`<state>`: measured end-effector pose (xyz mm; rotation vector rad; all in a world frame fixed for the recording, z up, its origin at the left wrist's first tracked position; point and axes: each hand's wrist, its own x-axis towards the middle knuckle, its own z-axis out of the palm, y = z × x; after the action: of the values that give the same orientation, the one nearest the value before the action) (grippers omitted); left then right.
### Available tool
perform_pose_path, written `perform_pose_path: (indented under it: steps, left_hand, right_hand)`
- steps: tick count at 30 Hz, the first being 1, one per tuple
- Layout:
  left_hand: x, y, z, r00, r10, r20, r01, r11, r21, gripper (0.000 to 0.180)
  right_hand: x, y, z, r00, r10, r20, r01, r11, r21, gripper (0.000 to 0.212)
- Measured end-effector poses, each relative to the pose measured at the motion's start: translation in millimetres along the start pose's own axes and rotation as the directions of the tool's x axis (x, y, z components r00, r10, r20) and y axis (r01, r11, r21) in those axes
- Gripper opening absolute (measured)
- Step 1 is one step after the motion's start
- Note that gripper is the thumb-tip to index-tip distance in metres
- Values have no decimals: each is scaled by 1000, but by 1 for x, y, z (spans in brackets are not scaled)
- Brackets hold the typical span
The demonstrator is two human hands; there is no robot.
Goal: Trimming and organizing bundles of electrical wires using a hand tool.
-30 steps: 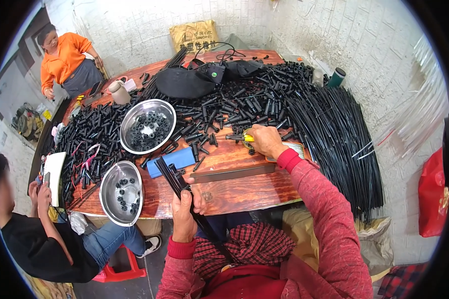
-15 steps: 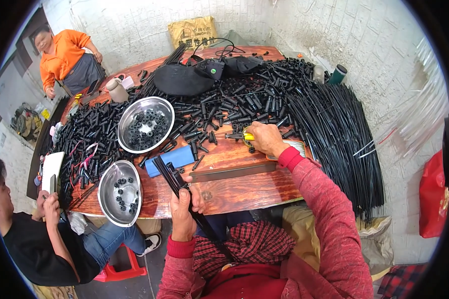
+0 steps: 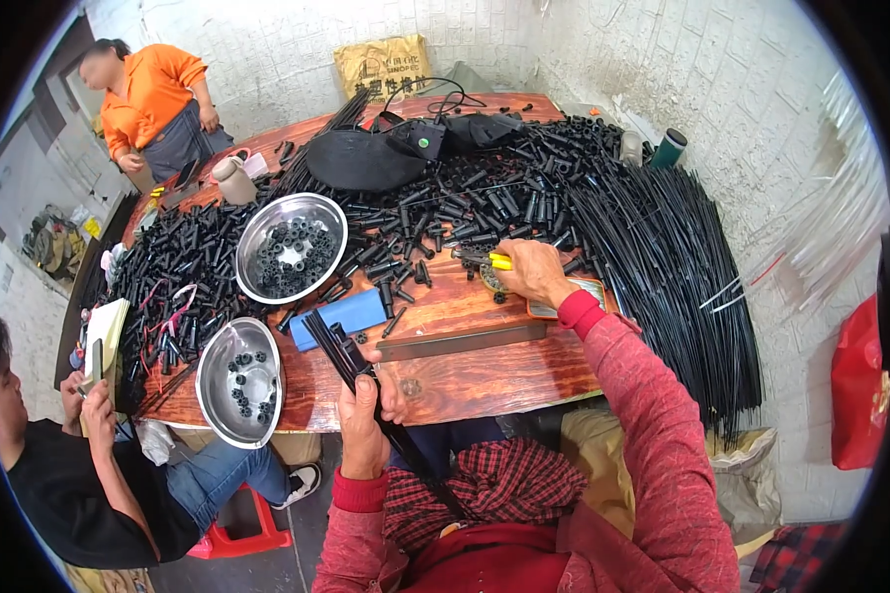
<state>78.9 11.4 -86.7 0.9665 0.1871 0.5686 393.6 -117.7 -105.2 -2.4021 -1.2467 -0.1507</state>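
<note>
My left hand [image 3: 368, 420] is closed around a bundle of thin black rods [image 3: 328, 346] with black tube pieces at its upper end. The bundle slants over the near table edge, its lower part running down past my lap. In my right hand [image 3: 536, 274] are pliers with yellow handles [image 3: 501, 262], the jaws pointing left over the table beside a heap of black tube pieces [image 3: 509, 203]. A small round container, partly hidden, sits under the pliers. Behind my right wrist is a shallow tray [image 3: 591, 291]. A long metal bar [image 3: 465, 343] lies between my hands.
Two steel bowls [image 3: 244, 277] [image 3: 216, 410] with small black rings stand on the left. A blue block [image 3: 341, 318] lies nearby. Long black rods [image 3: 663, 277] cover the table's right side. A seated person [image 3: 79, 484] holds a pad; another in orange [image 3: 153, 99] stands beyond.
My right hand has turned the pliers slightly, with their jaws now higher. My left hand stays put. The person in orange has shifted right and turned their head; the seated person's pad has tilted.
</note>
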Motion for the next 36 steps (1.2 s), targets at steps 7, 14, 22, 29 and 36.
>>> perform_pose_path:
  steps: [7, 14, 22, 29, 36]
  left_hand:
    - [-3, 1, 0, 1000, 10, 20, -9, 998, -69, 40]
    - [-14, 4, 7, 998, 49, 41, -47, 998, -44, 40]
    - [-20, 6, 7, 999, 50, 21, -49, 998, -49, 42]
    - [-21, 6, 13, 997, 43, 64, -40, 998, -51, 43]
    - [-40, 19, 25, 985, 53, 165, -39, 996, -82, 47]
  right_hand:
    - [0, 2, -7, 992, 124, -6, -124, 992, 0, 26]
    - [-4, 0, -7, 991, 122, -50, -119, 991, 65, 21]
    - [-2, 7, -3, 976, 205, -71, -199, 977, 81, 21]
    - [-20, -12, -21, 923, 259, 283, -382, 553, 741, 17]
    - [-88, -100, -62, 889, -126, 441, -457, -323, 829, 15]
